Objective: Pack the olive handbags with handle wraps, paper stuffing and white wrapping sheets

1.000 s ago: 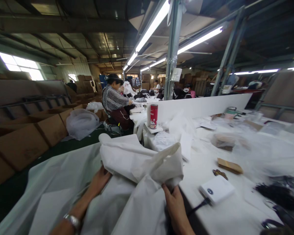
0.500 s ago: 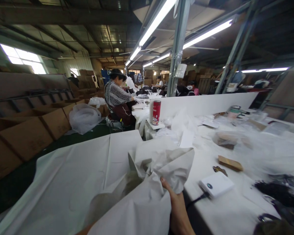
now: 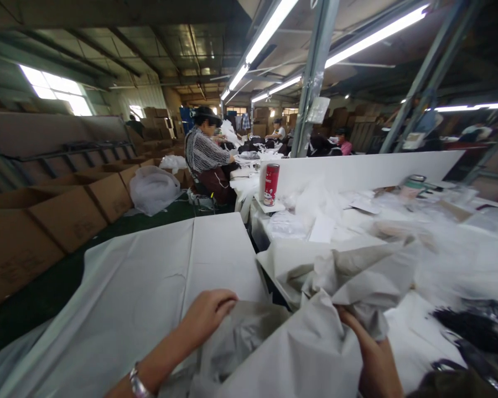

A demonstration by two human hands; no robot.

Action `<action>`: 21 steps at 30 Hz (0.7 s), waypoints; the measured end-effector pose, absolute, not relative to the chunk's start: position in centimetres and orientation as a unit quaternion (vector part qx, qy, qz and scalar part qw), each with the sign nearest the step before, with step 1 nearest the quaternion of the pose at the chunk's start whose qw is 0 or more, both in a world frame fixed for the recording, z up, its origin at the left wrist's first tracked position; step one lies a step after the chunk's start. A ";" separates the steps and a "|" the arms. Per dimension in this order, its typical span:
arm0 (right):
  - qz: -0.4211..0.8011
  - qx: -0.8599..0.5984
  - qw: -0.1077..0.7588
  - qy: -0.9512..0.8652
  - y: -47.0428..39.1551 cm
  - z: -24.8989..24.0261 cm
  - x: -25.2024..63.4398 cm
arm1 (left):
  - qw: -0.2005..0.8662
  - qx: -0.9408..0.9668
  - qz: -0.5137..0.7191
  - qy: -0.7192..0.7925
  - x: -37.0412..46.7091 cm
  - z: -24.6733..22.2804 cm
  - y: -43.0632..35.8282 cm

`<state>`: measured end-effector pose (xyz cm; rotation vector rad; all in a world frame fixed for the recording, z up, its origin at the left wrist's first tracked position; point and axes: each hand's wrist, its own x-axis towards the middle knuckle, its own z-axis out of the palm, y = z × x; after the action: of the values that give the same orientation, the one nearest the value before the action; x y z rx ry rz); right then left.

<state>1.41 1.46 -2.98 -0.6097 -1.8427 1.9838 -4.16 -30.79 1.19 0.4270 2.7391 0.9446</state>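
A: Crumpled grey-white sheet (image 3: 299,359), lower centre of frame. Grip?
B: Bare right hand (image 3: 375,362) clasps bunched folds. Bare left hand (image 3: 207,315) curls at its edge; can't tell if gripping. Best gathered loosely, 2 hands sharing the load.

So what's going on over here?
Someone is handling a large, crumpled white sheet with bare hands. The right hand grips its bunched part; the left hand is at its left side, though whether it grips is hard to tell. Farther left, a white covering lies spread out. Beyond, a person in a striped top sits at work, and a red can stands upright near a long white board.
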 end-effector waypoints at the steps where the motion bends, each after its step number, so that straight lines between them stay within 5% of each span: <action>1: 0.678 -0.212 0.211 -0.671 2.5 -3.3 1.7 | 0.078 0.124 0.303 0.942 -5.1 1.1 -31.2; 6: 0.557 -0.149 0.306 -0.758 5.9 -4.6 3.4 | 0.028 0.068 0.250 0.965 -7.9 -1.8 -30.8; 10: 0.600 -0.185 0.313 -0.713 5.5 -3.7 3.6 | 0.030 0.041 0.264 0.963 -9.0 -3.4 -29.5; 17: 0.723 -0.218 0.208 -0.622 4.4 -1.1 2.1 | 0.117 -0.006 0.429 0.896 -11.6 -0.2 -33.4; 21: 0.771 -0.227 0.125 -0.581 4.0 0.3 -0.1 | 0.069 -0.080 0.532 0.840 -11.7 2.8 -37.8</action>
<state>-0.10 4.02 0.25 -0.6617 -1.6936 2.2470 -11.71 -37.80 2.83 -0.2407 2.5295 1.6009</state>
